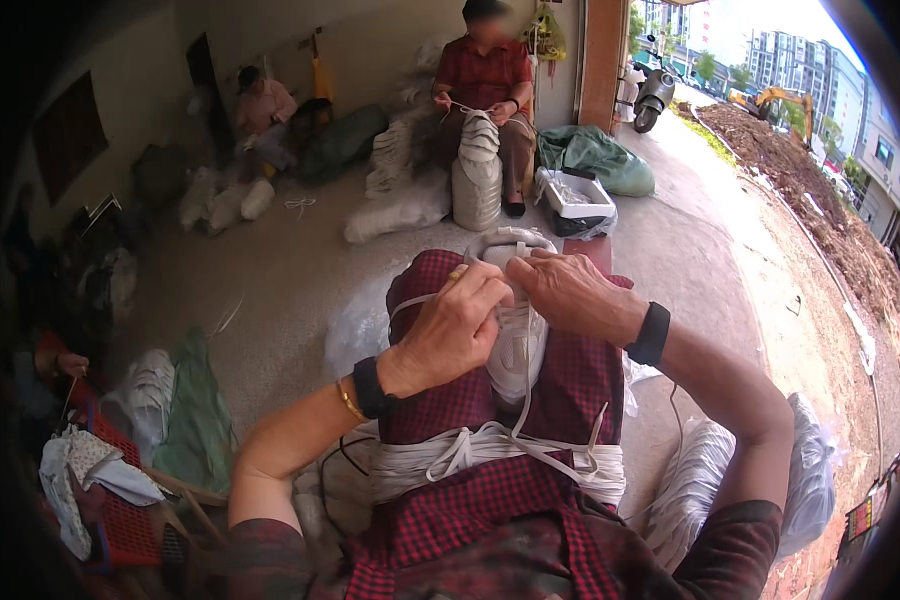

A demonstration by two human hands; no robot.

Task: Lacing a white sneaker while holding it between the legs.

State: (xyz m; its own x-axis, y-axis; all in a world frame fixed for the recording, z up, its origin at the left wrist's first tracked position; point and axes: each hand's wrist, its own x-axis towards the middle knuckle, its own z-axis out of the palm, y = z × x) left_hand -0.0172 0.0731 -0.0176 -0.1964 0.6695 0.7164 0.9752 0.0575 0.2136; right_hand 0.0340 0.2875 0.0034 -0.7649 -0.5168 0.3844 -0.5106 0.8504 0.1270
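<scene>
A white shoe [515, 362] stands between my knees, its collar pointing away from me and its front strung with white lace. Across its upper eyelets, my left hand [454, 318] and my right hand [576, 292] meet with fingers pinched on the shoelace [518, 425]. My fingertips cover most of the pinched part. From the shoe, the lace trails down to my lap. There, a thick bundle of white laces [395, 474] lies across my thighs over a red-and-black checked apron [470, 515], with some loose ends and a loop sticking up.
Stacked white shoe parts in clear plastic [692, 480] lie by my right side. A red basket [130, 525] with cloths stands at left, near a green sack [195, 425]. Ahead, a seated person [485, 80] handles lace over a shoe stack, beside a white tray [575, 195].
</scene>
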